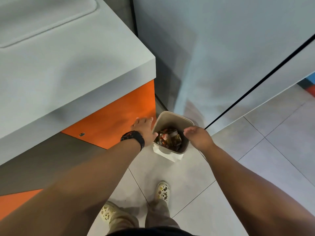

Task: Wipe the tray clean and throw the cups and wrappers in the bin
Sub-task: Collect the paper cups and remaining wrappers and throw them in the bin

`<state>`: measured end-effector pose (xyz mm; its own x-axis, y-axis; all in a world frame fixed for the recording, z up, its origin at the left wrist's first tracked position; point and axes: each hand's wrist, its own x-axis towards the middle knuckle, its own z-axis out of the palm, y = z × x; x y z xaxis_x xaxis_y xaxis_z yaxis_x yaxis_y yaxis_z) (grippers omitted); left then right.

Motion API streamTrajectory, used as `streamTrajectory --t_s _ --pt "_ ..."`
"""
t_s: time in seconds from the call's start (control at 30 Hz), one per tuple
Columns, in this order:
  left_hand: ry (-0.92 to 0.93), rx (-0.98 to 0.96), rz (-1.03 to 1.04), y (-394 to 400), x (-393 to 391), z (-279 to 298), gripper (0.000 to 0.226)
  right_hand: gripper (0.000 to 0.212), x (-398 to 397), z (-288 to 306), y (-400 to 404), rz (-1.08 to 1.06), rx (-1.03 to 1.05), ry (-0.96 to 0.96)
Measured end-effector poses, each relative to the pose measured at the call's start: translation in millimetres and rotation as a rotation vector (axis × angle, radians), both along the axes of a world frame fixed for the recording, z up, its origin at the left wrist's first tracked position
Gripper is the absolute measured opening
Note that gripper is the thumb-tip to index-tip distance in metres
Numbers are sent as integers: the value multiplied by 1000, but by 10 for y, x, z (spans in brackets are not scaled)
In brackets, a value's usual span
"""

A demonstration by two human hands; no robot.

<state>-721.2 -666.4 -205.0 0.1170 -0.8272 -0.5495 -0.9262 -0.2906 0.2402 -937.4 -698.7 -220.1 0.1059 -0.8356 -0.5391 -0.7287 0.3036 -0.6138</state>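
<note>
I'm at the bin (172,132), which stands on the floor (255,167) just beside the orange bench front (119,116). Wrappers (168,137) already lie inside it. My left hand (144,130) hangs at the bin's bench-side rim, grip spread and empty. My right hand (198,135) hovers over the opposite rim, fingers loosely curled, holding nothing. I judge the throwing-away step about done. No cups show clearly in the bin. A tray (42,19) sits on the bench top, up and away from the bin; wiping it, if not done, calls for turning there. My shoes (162,191) stand near the bin; nothing blocks it.
</note>
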Motion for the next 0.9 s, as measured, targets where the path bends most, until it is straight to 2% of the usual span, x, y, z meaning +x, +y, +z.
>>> streamTrajectory --t_s 0.1,0.33,0.47,0.57,0.73,0.9 --pt "18 18 62 137 202 98 74 24 196 137 17 26 15 -32" --pt "3 -93 163 511 771 474 62 20 930 621 70 245 -98 -89" --pt "40 -128 155 708 1130 819 56 15 1499 900 116 315 -143 -167" --pt "101 -134 182 974 1483 1124 55 22 2013 1170 269 423 -223 -200" --pt "146 -148 196 1447 2080 1487 51 16 2772 1454 568 530 -327 -232" --pt "127 -257 290 1923 2665 1713 46 13 3433 1679 970 586 -336 -305"
